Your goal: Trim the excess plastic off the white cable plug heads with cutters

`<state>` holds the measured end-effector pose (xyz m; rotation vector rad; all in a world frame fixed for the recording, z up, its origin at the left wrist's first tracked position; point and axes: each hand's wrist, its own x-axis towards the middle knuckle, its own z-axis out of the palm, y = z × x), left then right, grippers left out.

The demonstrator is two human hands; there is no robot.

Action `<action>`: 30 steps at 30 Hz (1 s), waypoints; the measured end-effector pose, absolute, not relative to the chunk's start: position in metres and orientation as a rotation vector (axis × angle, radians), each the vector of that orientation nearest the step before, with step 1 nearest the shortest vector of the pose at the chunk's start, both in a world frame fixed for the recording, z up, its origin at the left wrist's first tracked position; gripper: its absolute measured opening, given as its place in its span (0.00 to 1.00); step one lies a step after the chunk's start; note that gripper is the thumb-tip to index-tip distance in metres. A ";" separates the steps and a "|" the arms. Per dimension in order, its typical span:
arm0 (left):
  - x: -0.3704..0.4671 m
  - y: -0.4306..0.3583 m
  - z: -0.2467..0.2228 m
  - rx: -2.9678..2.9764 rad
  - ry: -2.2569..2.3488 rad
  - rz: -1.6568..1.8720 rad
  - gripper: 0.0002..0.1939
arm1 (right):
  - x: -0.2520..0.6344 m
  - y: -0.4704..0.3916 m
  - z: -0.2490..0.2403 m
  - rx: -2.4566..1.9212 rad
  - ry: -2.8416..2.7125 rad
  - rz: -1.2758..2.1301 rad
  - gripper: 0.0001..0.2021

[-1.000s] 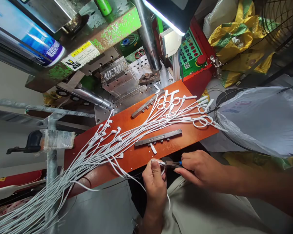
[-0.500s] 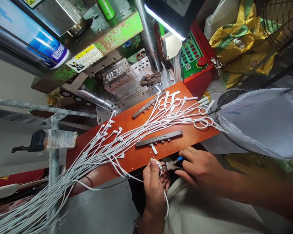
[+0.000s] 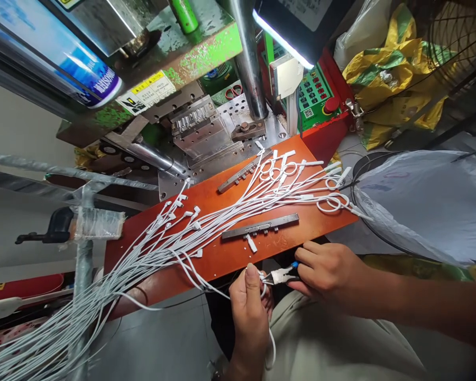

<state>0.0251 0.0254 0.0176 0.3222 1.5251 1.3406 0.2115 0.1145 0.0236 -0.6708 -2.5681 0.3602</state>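
Observation:
My left hand (image 3: 249, 304) pinches a white cable (image 3: 273, 349) near its moulded end, thumb on top; part of that end is hidden by the fingers. In my right hand (image 3: 327, 272) is a pair of cutting pliers (image 3: 280, 275) with blue handles, the jaws at the cable end beside my left thumb. Just beyond the hands lies a small white plug piece (image 3: 252, 244), close to a dark metal bar with pegs (image 3: 261, 227). A bundle of white cables (image 3: 218, 225) stretches across the orange board (image 3: 321, 227).
Behind the board stands a green press with a metal mould block (image 3: 200, 129). A second pegged bar (image 3: 238, 179) lies on the board's far side. To the right are a red-and-green control box (image 3: 317, 95) and a bin lined with white plastic (image 3: 416, 201). A clamp (image 3: 55, 227) juts in at left.
The plier handles have come closer together, and the jaws now look more closed at the cable end. The whole view has shifted slightly; the cables and bars lie as before.

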 end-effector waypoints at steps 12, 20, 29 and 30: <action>0.030 0.025 0.012 0.411 1.533 1.567 0.34 | 0.210 0.095 0.018 -0.882 -2.448 0.917 0.22; 0.031 0.025 -0.003 0.693 1.715 1.736 0.30 | 0.193 0.079 0.017 -1.007 -2.420 0.860 0.18; 0.025 0.029 0.002 0.521 1.585 1.561 0.34 | 0.198 0.096 0.016 -0.912 -2.334 1.316 0.25; 0.025 0.029 0.005 0.456 1.533 1.505 0.35 | 0.199 0.099 0.015 -0.901 -2.259 1.473 0.28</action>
